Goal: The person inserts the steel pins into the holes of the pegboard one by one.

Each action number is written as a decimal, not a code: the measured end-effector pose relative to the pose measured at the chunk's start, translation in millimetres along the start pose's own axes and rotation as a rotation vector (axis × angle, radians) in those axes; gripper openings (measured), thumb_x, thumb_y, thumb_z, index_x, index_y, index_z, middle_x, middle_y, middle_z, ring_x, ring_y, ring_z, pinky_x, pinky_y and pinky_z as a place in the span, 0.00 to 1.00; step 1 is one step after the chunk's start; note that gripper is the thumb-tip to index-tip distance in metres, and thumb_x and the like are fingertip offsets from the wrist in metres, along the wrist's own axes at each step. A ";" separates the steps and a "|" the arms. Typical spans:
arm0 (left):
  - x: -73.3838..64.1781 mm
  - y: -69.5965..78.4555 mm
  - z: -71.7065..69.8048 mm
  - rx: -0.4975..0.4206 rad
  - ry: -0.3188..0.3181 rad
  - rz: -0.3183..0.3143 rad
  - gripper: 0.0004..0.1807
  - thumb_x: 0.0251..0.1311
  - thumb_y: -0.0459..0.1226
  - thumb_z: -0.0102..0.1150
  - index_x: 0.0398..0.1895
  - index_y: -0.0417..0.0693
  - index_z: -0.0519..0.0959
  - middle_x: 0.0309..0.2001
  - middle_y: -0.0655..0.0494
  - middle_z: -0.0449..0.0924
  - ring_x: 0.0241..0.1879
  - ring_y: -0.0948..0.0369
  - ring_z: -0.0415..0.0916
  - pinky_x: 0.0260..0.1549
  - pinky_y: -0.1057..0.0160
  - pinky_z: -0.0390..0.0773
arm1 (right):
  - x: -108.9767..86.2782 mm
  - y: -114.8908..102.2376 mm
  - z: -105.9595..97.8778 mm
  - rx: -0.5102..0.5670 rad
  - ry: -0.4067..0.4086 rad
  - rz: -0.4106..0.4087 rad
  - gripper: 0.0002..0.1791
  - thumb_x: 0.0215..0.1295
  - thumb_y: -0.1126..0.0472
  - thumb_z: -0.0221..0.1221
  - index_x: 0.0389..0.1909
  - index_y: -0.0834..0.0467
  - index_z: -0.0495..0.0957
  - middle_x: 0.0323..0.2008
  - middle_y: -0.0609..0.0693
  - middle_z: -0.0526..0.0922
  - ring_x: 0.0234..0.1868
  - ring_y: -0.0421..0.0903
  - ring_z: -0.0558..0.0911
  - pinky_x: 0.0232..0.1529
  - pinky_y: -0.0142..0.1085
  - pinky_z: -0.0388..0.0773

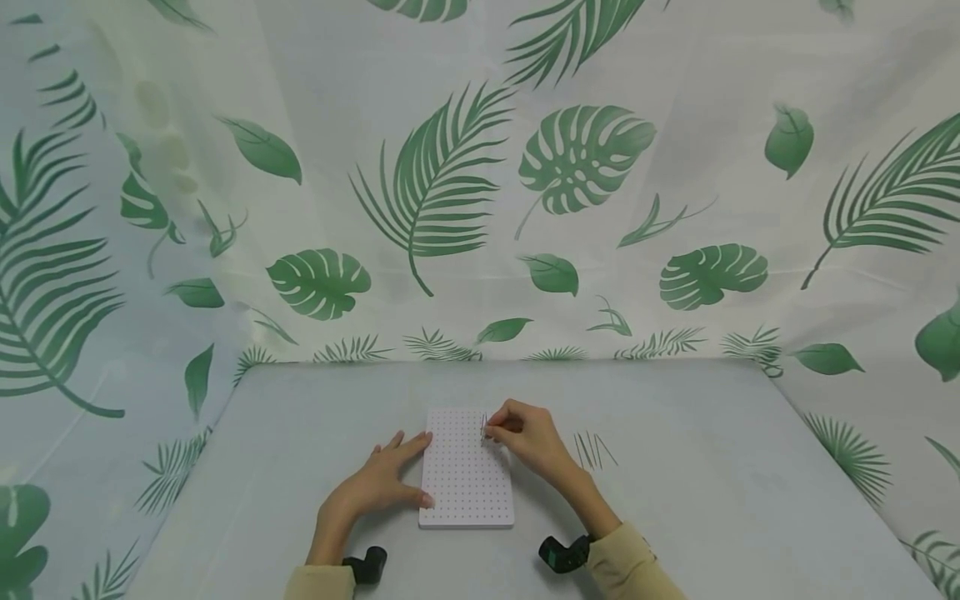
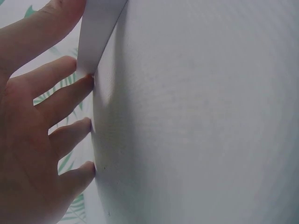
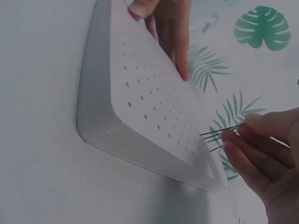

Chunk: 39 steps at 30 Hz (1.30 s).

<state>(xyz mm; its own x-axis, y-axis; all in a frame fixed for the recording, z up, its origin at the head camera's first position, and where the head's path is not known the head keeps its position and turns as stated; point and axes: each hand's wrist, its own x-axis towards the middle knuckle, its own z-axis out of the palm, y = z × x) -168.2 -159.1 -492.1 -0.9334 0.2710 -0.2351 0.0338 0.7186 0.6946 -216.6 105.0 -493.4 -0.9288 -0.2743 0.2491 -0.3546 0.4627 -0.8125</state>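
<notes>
Nearest: beige sleeves [image 1: 321, 582], a black wrist device [image 1: 367, 565] by the left one, another black wrist device [image 1: 564, 554] by the right one. Ahead of them, a white perforated board [image 1: 465, 504] lies flat on the bench [image 1: 675, 517], between the two hands, its short side toward the person; rows of small holes over the top face.

Left hand [image 1: 381, 479]: fingers spread, not clenched; thumb on the board's left edge toward the near end, index fingertip on the same edge farther up. Left wrist view has other fingertips low beside the board's side.

Right hand [image 1: 531, 435]: over the board's right edge, toward the far end, thumb and fingers pinching a thin dark pin [image 3: 223, 129]. Two other thin pins [image 3: 216, 149] show just beside it at the board's surface; whether they are seated in holes, cannot tell.

Several loose pins [image 1: 594, 449] lie on the bench right of the right hand, near it, apart from the board. Beyond the bench, a white backdrop [image 1: 465, 317] with green leaf prints.
</notes>
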 end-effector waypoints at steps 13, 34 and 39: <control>-2.2 0.2 -1.1 0.001 0.002 -0.004 0.54 0.43 0.46 0.82 0.77 0.49 0.67 0.78 0.43 0.61 0.81 0.38 0.45 0.77 0.31 0.41 | -3.0 -0.5 7.5 -0.086 -0.028 0.023 0.06 0.60 0.66 0.72 0.34 0.53 0.85 0.34 0.44 0.88 0.34 0.38 0.85 0.38 0.28 0.83; -1.0 0.8 -0.1 -0.003 0.003 -0.003 0.54 0.42 0.45 0.82 0.77 0.49 0.67 0.78 0.43 0.61 0.81 0.37 0.45 0.77 0.31 0.40 | -24.4 11.2 -13.1 -0.093 -0.087 0.022 0.07 0.62 0.65 0.70 0.41 0.55 0.85 0.37 0.45 0.89 0.34 0.37 0.83 0.36 0.29 0.82; -1.2 0.1 -0.7 -0.011 -0.003 0.000 0.54 0.42 0.46 0.82 0.77 0.49 0.67 0.79 0.42 0.60 0.81 0.37 0.44 0.77 0.31 0.40 | -27.3 13.4 -21.1 -0.130 -0.145 -0.017 0.09 0.63 0.64 0.69 0.44 0.56 0.85 0.37 0.45 0.88 0.34 0.36 0.81 0.35 0.29 0.81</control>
<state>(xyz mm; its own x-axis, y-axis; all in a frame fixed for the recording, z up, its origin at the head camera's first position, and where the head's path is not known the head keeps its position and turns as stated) -167.3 -159.8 -491.3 -0.9322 0.2729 -0.2376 0.0294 0.7115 0.7021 -198.3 136.5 -500.0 -0.9007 -0.3973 0.1757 -0.3894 0.5592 -0.7319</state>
